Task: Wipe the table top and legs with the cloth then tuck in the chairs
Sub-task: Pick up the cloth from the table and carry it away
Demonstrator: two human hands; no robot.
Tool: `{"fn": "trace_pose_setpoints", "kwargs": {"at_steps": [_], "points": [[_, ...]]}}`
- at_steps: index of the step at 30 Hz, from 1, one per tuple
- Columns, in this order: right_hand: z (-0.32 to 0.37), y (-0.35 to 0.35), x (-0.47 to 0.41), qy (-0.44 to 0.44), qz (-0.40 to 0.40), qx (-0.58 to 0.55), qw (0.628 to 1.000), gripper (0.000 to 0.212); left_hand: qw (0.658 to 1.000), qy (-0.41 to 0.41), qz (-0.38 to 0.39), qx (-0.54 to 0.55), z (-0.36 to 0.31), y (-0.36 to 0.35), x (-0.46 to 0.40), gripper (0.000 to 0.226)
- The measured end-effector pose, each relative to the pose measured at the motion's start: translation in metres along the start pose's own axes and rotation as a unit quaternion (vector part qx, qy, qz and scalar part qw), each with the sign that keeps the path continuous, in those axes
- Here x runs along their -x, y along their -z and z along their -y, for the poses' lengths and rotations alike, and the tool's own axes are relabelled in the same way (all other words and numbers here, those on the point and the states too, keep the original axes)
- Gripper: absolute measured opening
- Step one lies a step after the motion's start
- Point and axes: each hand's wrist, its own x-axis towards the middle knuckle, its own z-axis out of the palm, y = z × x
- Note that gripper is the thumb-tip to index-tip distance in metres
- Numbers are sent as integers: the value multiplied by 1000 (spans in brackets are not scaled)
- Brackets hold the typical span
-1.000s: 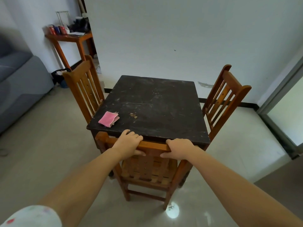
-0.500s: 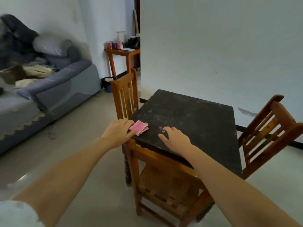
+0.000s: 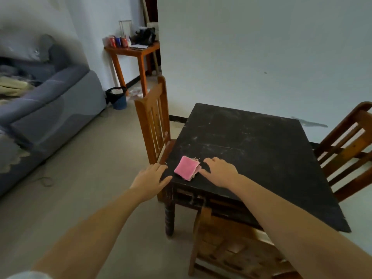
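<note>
- Right hand has left the near chair's top rail and now lies spread on the table, fingertips at the pink cloth's right edge.
- Left hand, fingers straight, rests on the table's near-left corner.
- Cloth lies folded by that corner, not yet gripped; wiping looks about to start.

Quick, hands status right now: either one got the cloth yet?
Left hand: open, fingers on the table corner, holding nothing.
Right hand: open, at the pink cloth edge, not gripping it.
</note>
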Motion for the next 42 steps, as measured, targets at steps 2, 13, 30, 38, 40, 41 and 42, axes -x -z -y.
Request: {"fn": "trace_pose_setpoints", "kwargs": {"at_steps": [2, 13, 30, 38, 40, 41, 42], "points": [[9, -5, -21, -15, 19, 3, 1000, 50, 999, -29, 32, 6, 17, -9, -18, 50], [39, -85, -116, -23, 45, -21, 998, 74, 989, -95, 110, -3, 62, -96, -90, 52], [29, -76, -157, -36, 27, -112, 993, 46, 987, -110, 119, -16, 73, -114, -92, 53], [99, -27, -183, 132, -33, -155, 978, 43, 998, 38, 55, 8, 118, -35, -75, 48], [130, -23, -190, 184, -30, -151, 971, 37, 997, 74, 33, 10, 145, -21, -56, 47], [146, -24, -194, 206, -23, -148, 967, 35, 996, 91, 20, 12, 160, -16, -46, 48], [163, -26, -198, 223, -14, -151, 963, 32, 994, 111, 8, 11, 175, -11, -35, 51]]}}
